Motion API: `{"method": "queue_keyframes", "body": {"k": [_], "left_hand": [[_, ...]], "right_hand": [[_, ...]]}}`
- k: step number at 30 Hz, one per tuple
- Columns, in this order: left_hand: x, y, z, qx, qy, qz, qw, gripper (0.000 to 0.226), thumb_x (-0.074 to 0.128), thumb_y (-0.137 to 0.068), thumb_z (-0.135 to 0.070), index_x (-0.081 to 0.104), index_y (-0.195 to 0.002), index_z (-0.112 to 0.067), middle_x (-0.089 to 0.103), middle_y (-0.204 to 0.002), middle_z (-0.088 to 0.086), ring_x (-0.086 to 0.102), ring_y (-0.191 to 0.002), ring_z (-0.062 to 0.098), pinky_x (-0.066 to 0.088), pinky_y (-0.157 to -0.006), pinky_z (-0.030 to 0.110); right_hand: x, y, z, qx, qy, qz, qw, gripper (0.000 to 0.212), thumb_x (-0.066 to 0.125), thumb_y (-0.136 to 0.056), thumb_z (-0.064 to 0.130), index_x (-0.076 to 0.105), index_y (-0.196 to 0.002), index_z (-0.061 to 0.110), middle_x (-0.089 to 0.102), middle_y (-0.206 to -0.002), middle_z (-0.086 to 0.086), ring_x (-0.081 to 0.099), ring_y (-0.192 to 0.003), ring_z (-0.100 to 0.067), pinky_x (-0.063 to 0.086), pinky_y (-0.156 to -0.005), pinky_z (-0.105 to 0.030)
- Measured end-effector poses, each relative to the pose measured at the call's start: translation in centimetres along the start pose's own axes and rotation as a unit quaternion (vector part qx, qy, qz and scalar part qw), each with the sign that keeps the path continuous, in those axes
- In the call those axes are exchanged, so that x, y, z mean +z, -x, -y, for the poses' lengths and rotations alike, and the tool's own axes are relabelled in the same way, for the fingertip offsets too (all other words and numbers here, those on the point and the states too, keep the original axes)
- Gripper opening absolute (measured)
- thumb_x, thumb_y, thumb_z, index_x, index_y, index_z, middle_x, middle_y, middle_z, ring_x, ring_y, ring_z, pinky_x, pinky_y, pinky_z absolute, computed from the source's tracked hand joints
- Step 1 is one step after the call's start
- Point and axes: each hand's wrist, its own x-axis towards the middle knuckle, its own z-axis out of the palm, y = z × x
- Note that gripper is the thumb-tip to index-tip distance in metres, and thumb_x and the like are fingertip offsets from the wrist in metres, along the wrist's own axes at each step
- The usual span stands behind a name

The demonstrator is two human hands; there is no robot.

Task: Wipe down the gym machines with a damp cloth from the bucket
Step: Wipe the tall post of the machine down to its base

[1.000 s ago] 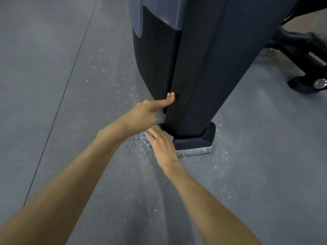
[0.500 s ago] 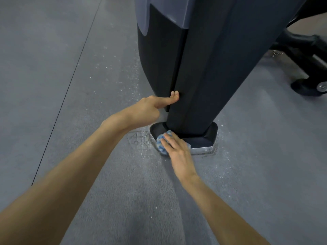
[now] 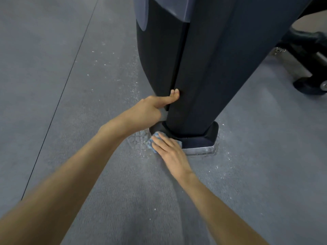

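While the left hand (image 3: 152, 110) braces with straight fingers against the machine post (image 3: 203, 68), the right hand (image 3: 169, 151) presses flat on the blue cloth (image 3: 151, 145), seemingly at the foot's (image 3: 200, 137) near-left corner; unwiped foot runs rightward

Grey floor (image 3: 265, 156), crossed at left by a thin dark seam (image 3: 61, 96), scattered with pale specks (image 3: 131, 80)

Right hand (image 3: 170, 152) presses blue cloth (image 3: 153, 142) on machine base (image 3: 200, 137); left hand (image 3: 150, 110) braces column (image 3: 203, 71)
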Motion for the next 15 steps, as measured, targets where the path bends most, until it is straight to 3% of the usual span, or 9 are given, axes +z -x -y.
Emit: {"method": "queue_keyframes", "body": {"k": [3,5,8,11,13,15], "left_hand": [[0.1,0.1,-0.2,-0.011,0.008,0.003,1.000,0.087,0.025,-0.076,0.023,0.037,-0.143,-0.031,0.032,-0.132,-0.033,0.024,-0.125,-0.016,0.017,-0.081,-0.012],[0.1,0.2,-0.4,-0.019,0.007,0.009,1.000,0.087,0.025,-0.076,0.023,0.037,-0.143,-0.031,0.031,-0.130,-0.034,0.022,-0.119,-0.021,0.016,-0.076,-0.015],[0.1,0.3,-0.4,-0.018,-0.009,-0.004,1.000,0.086,0.024,-0.077,0.022,0.037,-0.143,-0.032,0.030,-0.127,-0.035,0.021,-0.115,-0.023,0.018,-0.076,-0.015],[0.3,0.6,-0.9,-0.009,-0.035,-0.020,0.999,0.085,0.023,-0.079,0.020,0.037,-0.143,-0.034,0.029,-0.127,-0.036,0.026,-0.122,-0.013,0.026,-0.090,0.000],[0.2,0.9,-1.3,-0.006,-0.038,-0.028,0.999,0.082,0.023,-0.079,0.020,0.039,-0.143,-0.030,0.033,-0.138,-0.029,0.025,-0.123,-0.011,0.020,-0.094,-0.001],[0.0,1.0,-1.4,0.002,-0.044,-0.040,0.998,0.079,0.023,-0.079,0.020,0.041,-0.142,-0.025,0.037,-0.145,-0.018,0.026,-0.131,-0.006,0.014,-0.090,-0.007]], "right_hand": [[-1.6,4.8,-2.7,0.018,-0.075,-0.019,0.997,0.061,0.069,-0.067,-0.006,0.060,-0.126,0.005,0.055,-0.137,-0.007,0.040,-0.133,-0.017,0.021,-0.115,-0.027],[-2.7,6.5,-4.7,0.068,-0.062,-0.023,0.995,0.077,0.080,-0.051,-0.012,0.062,-0.124,0.003,0.056,-0.135,-0.007,0.040,-0.131,-0.017,0.020,-0.115,-0.023],[-3.7,7.9,-6.3,0.112,-0.056,-0.011,0.992,0.081,0.081,-0.042,-0.020,0.066,-0.118,0.002,0.060,-0.130,-0.008,0.043,-0.129,-0.019,0.029,-0.112,-0.027],[-4.4,7.8,-5.6,0.156,-0.039,-0.014,0.987,0.083,0.084,-0.032,-0.021,0.071,-0.109,0.005,0.065,-0.124,-0.009,0.057,-0.120,-0.026,0.051,-0.095,-0.043],[-5.6,7.3,-4.2,0.126,-0.014,-0.051,0.991,0.068,0.081,-0.042,-0.017,0.072,-0.106,0.006,0.067,-0.120,-0.009,0.062,-0.114,-0.029,0.053,-0.089,-0.040],[-8.0,6.1,-2.7,0.005,0.030,-0.112,0.993,0.045,0.062,-0.072,-0.009,0.069,-0.113,0.008,0.066,-0.124,-0.006,0.058,-0.120,-0.025,0.045,-0.092,-0.038]]}}
